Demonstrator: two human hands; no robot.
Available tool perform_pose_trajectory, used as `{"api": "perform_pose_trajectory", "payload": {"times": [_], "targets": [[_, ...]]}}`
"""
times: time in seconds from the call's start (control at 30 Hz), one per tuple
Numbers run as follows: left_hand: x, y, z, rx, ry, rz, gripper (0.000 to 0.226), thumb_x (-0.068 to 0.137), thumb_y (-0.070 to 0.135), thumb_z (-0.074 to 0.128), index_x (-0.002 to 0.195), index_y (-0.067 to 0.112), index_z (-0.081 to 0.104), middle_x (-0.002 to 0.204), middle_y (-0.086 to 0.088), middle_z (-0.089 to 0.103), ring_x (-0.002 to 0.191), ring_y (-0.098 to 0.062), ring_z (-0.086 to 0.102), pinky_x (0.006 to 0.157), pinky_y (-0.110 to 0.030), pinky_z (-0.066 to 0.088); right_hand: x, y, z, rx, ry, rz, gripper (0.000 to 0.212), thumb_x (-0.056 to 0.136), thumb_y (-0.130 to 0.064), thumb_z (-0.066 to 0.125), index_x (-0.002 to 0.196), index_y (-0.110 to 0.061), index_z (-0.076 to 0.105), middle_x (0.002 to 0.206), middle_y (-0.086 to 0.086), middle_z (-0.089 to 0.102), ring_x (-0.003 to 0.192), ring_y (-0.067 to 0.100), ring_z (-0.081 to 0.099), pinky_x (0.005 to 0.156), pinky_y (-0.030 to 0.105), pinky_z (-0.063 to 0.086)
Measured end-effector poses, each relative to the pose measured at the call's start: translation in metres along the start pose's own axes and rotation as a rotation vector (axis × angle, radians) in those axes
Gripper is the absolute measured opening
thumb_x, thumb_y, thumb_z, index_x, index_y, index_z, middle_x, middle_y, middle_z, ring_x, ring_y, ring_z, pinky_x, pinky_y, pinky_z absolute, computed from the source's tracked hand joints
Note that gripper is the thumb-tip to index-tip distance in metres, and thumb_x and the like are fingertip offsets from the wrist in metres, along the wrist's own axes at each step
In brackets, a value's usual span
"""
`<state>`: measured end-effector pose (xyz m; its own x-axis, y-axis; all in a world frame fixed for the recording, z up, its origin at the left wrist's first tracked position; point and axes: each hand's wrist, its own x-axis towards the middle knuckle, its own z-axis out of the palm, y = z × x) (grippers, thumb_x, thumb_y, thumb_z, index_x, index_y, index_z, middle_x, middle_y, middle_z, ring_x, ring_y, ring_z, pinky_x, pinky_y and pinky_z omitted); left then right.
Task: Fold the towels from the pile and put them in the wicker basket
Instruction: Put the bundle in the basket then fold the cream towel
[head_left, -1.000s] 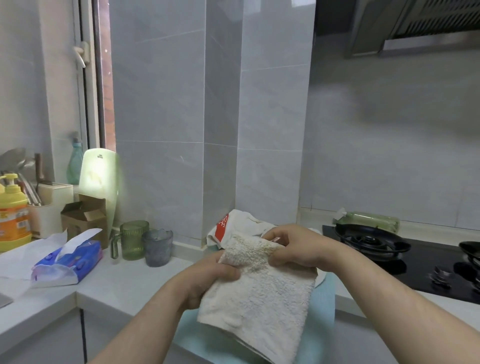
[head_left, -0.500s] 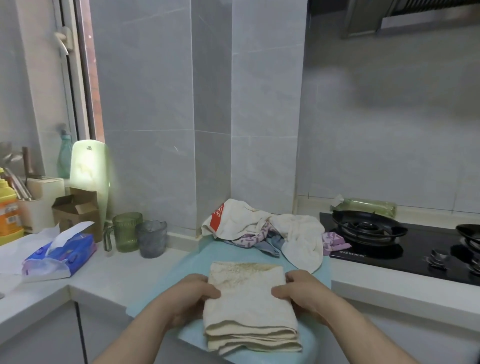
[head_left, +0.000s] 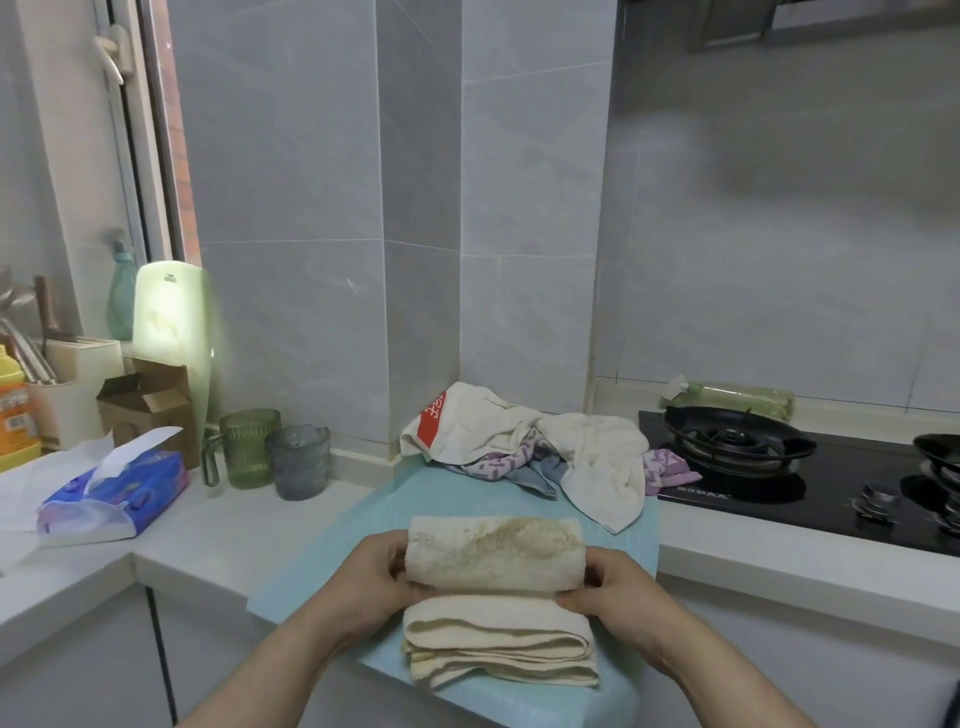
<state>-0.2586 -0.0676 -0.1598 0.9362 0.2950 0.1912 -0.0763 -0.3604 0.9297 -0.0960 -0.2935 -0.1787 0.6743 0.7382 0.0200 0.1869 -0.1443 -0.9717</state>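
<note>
Cream towel (head_left: 493, 558) runs left-right, left hand (head_left: 374, 574) and right hand (head_left: 610, 587) gripping its ends.

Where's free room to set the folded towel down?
Bare counter between the tissue pack and the blue mat, in front of the cups; also the strip in front of the stove. Crowded: mat's back edge under the towel pile.

Your white counter (head_left: 249, 525) carries a pale blue mat (head_left: 353, 535) jutting past its edge, bearing the towel pile (head_left: 519, 436) and the folded towel (head_left: 498, 639). Left of the mat sit a tissue pack (head_left: 114, 493), green mug (head_left: 249, 447), grey cup (head_left: 298, 462) and cardboard box (head_left: 145, 410).
</note>
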Motion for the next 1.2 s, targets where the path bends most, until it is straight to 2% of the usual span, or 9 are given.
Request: {"api": "perform_pose_trajectory", "payload": {"times": [0.17, 0.3, 0.53, 0.63, 0.7, 0.8, 0.93, 1.07, 1.2], "targets": [[-0.006, 0.0, 0.002, 0.06, 0.078, 0.046, 0.03, 0.072, -0.006, 0.08, 0.081, 0.022, 0.077, 0.092, -0.004, 0.077, 0.091, -0.016, 0.072, 0.079, -0.026, 0.056, -0.008, 0.001, 0.005, 0.048, 0.07, -0.033, 0.033, 0.077, 0.013, 0.07, 0.099, -0.01, 0.076, 0.099, 0.003, 0.076, 0.098, 0.016, 0.071, 0.083, 0.023, 0.055], [-0.01, 0.003, 0.004, 0.171, 0.1, 0.073, 0.033, 0.073, -0.003, 0.079, 0.072, 0.03, 0.076, 0.083, 0.003, 0.076, 0.08, -0.004, 0.07, 0.071, -0.019, 0.053, -0.016, -0.007, 0.007, 0.016, 0.051, -0.067, 0.032, 0.079, 0.01, 0.07, 0.102, -0.012, 0.075, 0.1, 0.0, 0.076, 0.098, 0.013, 0.071, 0.082, 0.02, 0.053], [-0.024, 0.008, 0.008, 0.26, 0.161, 0.148, 0.045, 0.082, 0.008, 0.073, 0.113, 0.038, 0.061, 0.105, 0.026, 0.068, 0.094, 0.002, 0.065, 0.077, -0.011, 0.048, -0.017, -0.012, 0.009, -0.048, 0.067, -0.096, 0.042, 0.075, 0.012, 0.071, 0.107, -0.016, 0.074, 0.105, -0.005, 0.075, 0.103, 0.012, 0.069, 0.091, 0.028, 0.054], [-0.029, 0.01, 0.002, 0.135, 0.086, 0.039, 0.065, 0.076, -0.002, 0.061, 0.122, 0.043, 0.052, 0.113, 0.012, 0.064, 0.093, -0.009, 0.064, 0.075, -0.023, 0.053, -0.02, -0.013, 0.007, -0.034, 0.047, -0.071, 0.042, 0.075, 0.014, 0.069, 0.106, -0.013, 0.074, 0.104, -0.002, 0.075, 0.1, 0.015, 0.07, 0.084, 0.026, 0.056], [-0.032, 0.015, 0.0, 0.001, 0.014, -0.016, 0.061, 0.071, 0.001, 0.061, 0.121, 0.035, 0.059, 0.11, 0.002, 0.066, 0.088, -0.016, 0.063, 0.066, -0.027, 0.054, -0.025, -0.018, 0.003, -0.022, 0.018, -0.033, 0.043, 0.075, 0.013, 0.068, 0.108, -0.015, 0.073, 0.106, 0.0, 0.075, 0.098, 0.019, 0.071, 0.081, 0.032, 0.057], [-0.032, 0.022, -0.002, 0.119, -0.019, 0.067, 0.039, 0.077, 0.0, 0.066, 0.102, 0.03, 0.07, 0.098, 0.002, 0.068, 0.074, -0.012, 0.062, 0.062, -0.027, 0.052, -0.033, -0.025, -0.004, -0.048, -0.007, -0.037, 0.054, 0.074, 0.006, 0.067, 0.118, -0.026, 0.064, 0.114, 0.002, 0.069, 0.078, 0.022, 0.067, 0.068, 0.034, 0.051], [-0.032, 0.022, -0.005, 0.364, -0.013, 0.105, 0.033, 0.071, 0.017, 0.067, 0.099, 0.036, 0.068, 0.099, 0.012, 0.068, 0.084, -0.019, 0.064, 0.081, -0.036, 0.055, -0.04, -0.029, 0.001, -0.121, 0.147, -0.144, 0.063, 0.07, -0.004, 0.078, 0.118, -0.041, 0.059, 0.113, -0.003, 0.062, 0.059, 0.015, 0.048, 0.06, 0.03, 0.046], [-0.035, 0.021, -0.002, 0.542, 0.029, 0.104, 0.055, 0.072, 0.025, 0.071, 0.116, 0.053, 0.055, 0.109, 0.026, 0.061, 0.088, 0.002, 0.062, 0.084, -0.021, 0.052, -0.044, -0.021, 0.01, -0.206, 0.178, -0.193, 0.053, 0.072, -0.003, 0.076, 0.105, -0.043, 0.065, 0.101, 0.001, 0.067, 0.063, 0.009, 0.056, 0.066, 0.024, 0.049], [-0.04, 0.016, 0.004, 0.692, 0.045, 0.227, 0.038, 0.079, 0.026, 0.067, 0.108, 0.048, 0.06, 0.11, 0.032, 0.056, 0.102, 0.016, 0.049, 0.092, -0.017, 0.043, -0.048, -0.019, 0.013, -0.338, 0.189, -0.255, 0.045, 0.07, -0.006, 0.08, 0.09, -0.045, 0.068, 0.101, -0.007, 0.064, 0.082, 0.003, 0.063, 0.075, 0.018, 0.049]]}}
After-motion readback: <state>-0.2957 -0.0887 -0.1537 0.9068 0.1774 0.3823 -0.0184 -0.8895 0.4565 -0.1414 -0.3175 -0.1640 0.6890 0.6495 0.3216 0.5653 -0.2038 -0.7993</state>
